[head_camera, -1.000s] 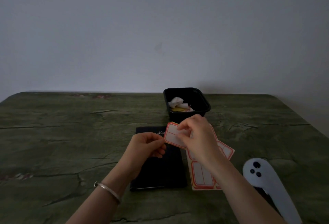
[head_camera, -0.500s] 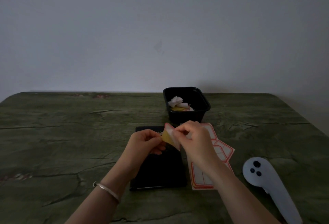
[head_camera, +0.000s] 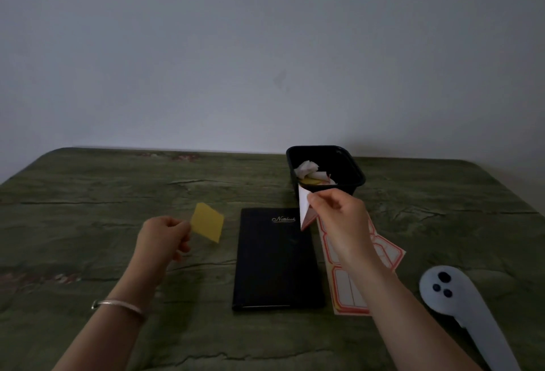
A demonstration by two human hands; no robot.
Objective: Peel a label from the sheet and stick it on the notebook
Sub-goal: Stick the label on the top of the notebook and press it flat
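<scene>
A black notebook (head_camera: 277, 258) lies flat on the green table, gold lettering near its top edge. My right hand (head_camera: 339, 217) pinches a white, red-edged label (head_camera: 304, 208) above the notebook's upper right corner. My left hand (head_camera: 165, 235) is out to the left of the notebook and pinches a yellow backing paper (head_camera: 208, 222) by its corner. The label sheet (head_camera: 354, 276), with red-framed labels, lies on the table just right of the notebook, partly hidden under my right forearm.
A black tray (head_camera: 354, 170) with crumpled white and yellow paper scraps stands behind the notebook. A pale grey handled device (head_camera: 460, 305) with three dark dots lies at the right front. The table's far edge meets a plain wall.
The label and its yellow backing have come apart. My left hand moved left with the backing, and my right hand kept the label near the notebook's top right.
</scene>
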